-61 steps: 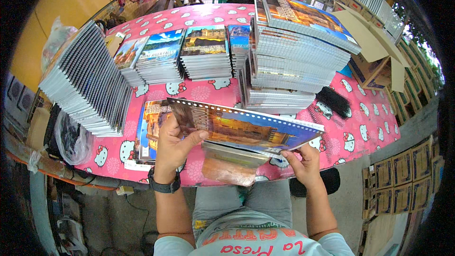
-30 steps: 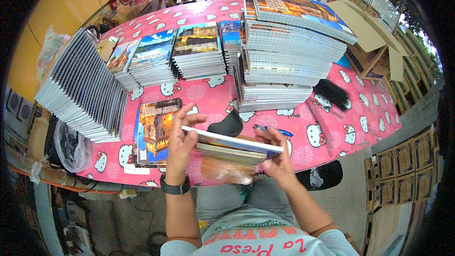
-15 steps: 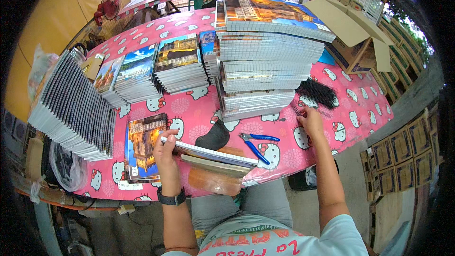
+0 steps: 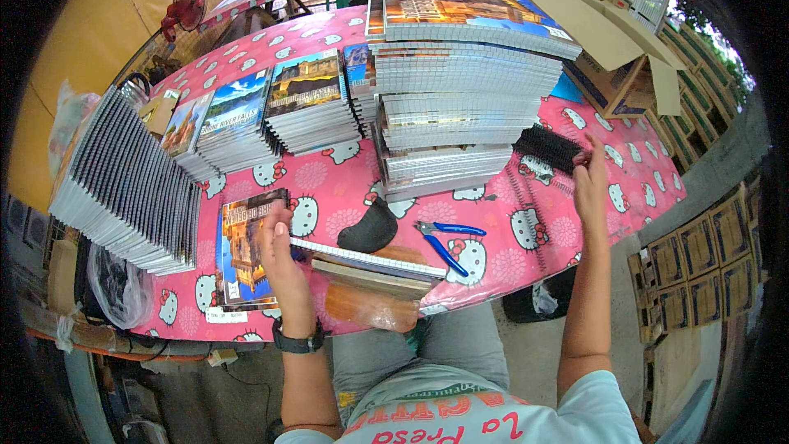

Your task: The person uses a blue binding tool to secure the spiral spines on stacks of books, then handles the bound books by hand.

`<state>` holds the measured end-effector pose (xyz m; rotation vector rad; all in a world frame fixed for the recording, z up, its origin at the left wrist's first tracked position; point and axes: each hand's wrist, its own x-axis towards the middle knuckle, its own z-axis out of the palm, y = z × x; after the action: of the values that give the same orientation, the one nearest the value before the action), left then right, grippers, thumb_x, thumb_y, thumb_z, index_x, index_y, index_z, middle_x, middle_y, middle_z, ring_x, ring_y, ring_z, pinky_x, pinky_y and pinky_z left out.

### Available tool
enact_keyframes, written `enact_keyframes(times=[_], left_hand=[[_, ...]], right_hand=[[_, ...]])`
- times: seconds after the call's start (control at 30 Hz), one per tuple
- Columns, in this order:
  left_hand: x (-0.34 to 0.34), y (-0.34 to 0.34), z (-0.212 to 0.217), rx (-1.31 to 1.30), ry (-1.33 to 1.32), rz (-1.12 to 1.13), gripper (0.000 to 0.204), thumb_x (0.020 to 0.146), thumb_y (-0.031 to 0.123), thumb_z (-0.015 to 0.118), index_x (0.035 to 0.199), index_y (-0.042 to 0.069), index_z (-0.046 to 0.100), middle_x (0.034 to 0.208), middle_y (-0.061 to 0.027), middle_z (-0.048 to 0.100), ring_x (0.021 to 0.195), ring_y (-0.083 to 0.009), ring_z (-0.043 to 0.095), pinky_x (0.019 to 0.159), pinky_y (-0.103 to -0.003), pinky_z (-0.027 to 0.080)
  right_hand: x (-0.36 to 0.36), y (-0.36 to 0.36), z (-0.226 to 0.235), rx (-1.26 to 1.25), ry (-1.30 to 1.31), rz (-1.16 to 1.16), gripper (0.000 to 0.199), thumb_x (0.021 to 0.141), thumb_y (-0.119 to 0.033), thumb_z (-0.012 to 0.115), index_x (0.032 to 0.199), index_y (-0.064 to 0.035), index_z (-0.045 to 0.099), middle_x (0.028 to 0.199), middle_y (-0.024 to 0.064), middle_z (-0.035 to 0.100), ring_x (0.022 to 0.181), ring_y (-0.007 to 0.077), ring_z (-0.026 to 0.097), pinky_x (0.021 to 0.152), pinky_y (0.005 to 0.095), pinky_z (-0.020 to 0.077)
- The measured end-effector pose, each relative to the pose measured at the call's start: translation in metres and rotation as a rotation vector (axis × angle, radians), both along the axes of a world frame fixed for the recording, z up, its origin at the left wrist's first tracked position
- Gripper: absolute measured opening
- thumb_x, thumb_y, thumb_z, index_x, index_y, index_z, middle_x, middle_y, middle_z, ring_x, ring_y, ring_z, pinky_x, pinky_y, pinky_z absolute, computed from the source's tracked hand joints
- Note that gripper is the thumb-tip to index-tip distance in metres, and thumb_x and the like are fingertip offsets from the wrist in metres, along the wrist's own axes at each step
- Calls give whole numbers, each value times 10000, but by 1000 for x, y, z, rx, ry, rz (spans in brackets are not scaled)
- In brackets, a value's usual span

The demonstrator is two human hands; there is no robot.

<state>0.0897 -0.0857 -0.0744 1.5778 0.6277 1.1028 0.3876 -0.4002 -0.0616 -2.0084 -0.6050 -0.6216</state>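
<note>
My left hand (image 4: 286, 271) stands upright at the left end of an unbound-looking notebook (image 4: 370, 256), its fingers stretched out against the pages' end. That notebook rests on edge along a wooden block (image 4: 374, 278) at the table's near side. At the right, my right hand (image 4: 587, 177) has its fingers closed at the end of a heap of black spiral binding coils (image 4: 546, 148). A loose dark coil (image 4: 538, 226) stretches over the tablecloth toward the near edge. Blue-handled cutting pliers (image 4: 450, 242) lie open between my hands, beside a black rounded pad (image 4: 368, 226).
A tall stack of notebooks (image 4: 468, 74) rises mid-table. Further stacks (image 4: 304, 103) stand behind left, with a leaning row of coil-bound notebooks (image 4: 123, 189) at far left. A picture-covered notebook (image 4: 246, 251) lies near my left hand. An open carton (image 4: 612, 57) sits back right.
My right hand has moved right and away from me, from the near coils to the heap's right end. My left fingers have straightened off the notebook. A long coil now lies across the cloth.
</note>
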Motion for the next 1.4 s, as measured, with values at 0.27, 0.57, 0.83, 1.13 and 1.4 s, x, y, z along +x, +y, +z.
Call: enact_keyframes(times=[0.27,0.57,0.83,1.13,1.4], left_hand=[[12,-94,38,813,459,-244,616,713,331,698,1220,45,499,1110,-119,529,1089,-271,478,1045,-620,28],[25,-101,16,899,413,-177,365,650,289,729,943,103,615,836,-35,534,916,-216,529,1045,-613,105],[21,-103,15,877,432,-180,443,653,296,721,1040,114,605,926,-28,556,976,-217,525,1037,-626,81],[23,-108,5,873,411,-117,485,651,279,696,1099,127,590,978,-22,551,1042,-215,493,1047,-616,24],[11,-95,25,907,485,-330,461,726,228,666,1162,125,554,1004,-28,547,1031,-217,493,1037,-608,86]], right_hand=[[-154,38,40,119,771,750,444,905,-146,474,1312,-4,369,893,24,455,756,83,454,651,216,397],[-171,51,27,-295,407,893,366,924,-151,465,1269,-30,458,928,132,533,847,230,532,736,298,436],[-171,60,20,-133,366,780,265,817,-64,614,1081,-40,629,873,70,557,789,169,527,691,260,421],[-169,66,33,-314,332,924,259,851,-42,547,1107,-25,589,860,126,595,834,261,584,782,354,464],[-169,67,35,-267,526,972,248,876,-143,566,1094,-30,536,874,135,616,789,254,636,697,326,497]])
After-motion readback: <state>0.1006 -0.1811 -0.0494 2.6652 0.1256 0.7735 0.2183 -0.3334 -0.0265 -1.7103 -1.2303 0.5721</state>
